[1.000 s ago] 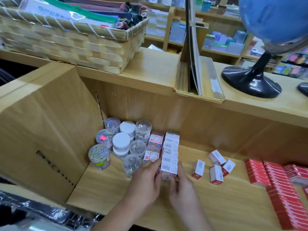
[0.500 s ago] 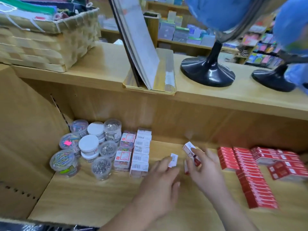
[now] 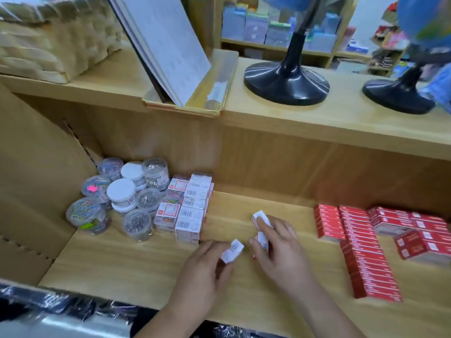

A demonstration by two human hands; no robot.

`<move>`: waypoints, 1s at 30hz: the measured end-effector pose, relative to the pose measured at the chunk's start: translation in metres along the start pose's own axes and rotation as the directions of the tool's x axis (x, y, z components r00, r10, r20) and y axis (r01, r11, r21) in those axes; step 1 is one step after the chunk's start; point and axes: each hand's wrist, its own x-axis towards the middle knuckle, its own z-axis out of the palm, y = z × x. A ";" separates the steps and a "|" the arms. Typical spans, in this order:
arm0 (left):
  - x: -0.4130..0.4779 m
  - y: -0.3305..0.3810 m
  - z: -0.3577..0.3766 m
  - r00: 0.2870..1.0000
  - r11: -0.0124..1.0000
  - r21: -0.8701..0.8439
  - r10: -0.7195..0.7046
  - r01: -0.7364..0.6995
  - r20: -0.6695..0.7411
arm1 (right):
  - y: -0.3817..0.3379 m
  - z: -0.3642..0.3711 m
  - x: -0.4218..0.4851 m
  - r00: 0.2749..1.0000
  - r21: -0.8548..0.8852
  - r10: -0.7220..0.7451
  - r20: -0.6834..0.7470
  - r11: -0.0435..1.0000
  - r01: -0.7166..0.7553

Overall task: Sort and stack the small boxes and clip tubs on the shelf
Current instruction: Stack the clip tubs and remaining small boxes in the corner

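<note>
Several clear clip tubs (image 3: 114,198) stand grouped at the left of the wooden shelf (image 3: 136,259). Beside them sits a tidy stack of small white-and-red boxes (image 3: 191,211). My left hand (image 3: 205,272) holds one small box (image 3: 233,251) with a barcode label just above the shelf. My right hand (image 3: 275,247) grips small white-and-red boxes (image 3: 261,219), one sticking out past the fingers and one under the palm.
Rows of red boxes (image 3: 361,242) fill the right side of the shelf. On the top board stand two black globe bases (image 3: 286,81), a gold stand with a leaning board (image 3: 195,93) and a woven basket (image 3: 48,50). Wrapped dark goods lie below.
Both hands left the box stack and moved right to the loose boxes. Each hand picked up boxes; the left hand now carries one back leftward. The view shifted right.
</note>
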 end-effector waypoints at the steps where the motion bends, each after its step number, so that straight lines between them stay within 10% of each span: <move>1: -0.009 0.000 -0.002 0.998 0.998 -0.044 -0.057 0.055 -0.036 | -0.004 0.003 -0.007 0.999 0.004 -0.031 -0.016 0.999 0.032; 12: -0.049 -0.008 -0.032 0.902 0.903 -0.260 -0.392 0.341 -0.181 | -0.028 0.019 -0.015 0.985 0.140 -0.140 0.105 0.982 0.125; 17: -0.059 -0.017 -0.056 0.912 0.912 -0.267 -0.366 0.312 -0.185 | -0.056 0.007 -0.030 0.962 0.119 -0.214 -0.169 0.965 0.235; 20: -0.060 -0.010 -0.067 0.950 0.933 -0.286 -0.270 0.219 -0.155 | -0.093 0.002 -0.042 0.997 0.464 0.079 0.022 0.882 -0.081; 23: -0.063 -0.007 -0.076 0.985 0.968 -0.238 -0.110 0.076 -0.133 | -0.115 0.015 -0.040 0.853 0.596 0.271 0.445 0.621 -0.509; 26: -0.065 -0.019 -0.081 0.991 0.965 -0.262 -0.049 0.015 -0.123 | -0.129 0.019 -0.035 0.819 0.731 0.236 0.522 0.372 -0.573; 30: -0.060 -0.031 -0.088 0.970 0.904 -0.421 -0.162 0.074 -0.179 | -0.134 0.030 -0.034 0.821 0.742 0.220 0.528 0.350 -0.571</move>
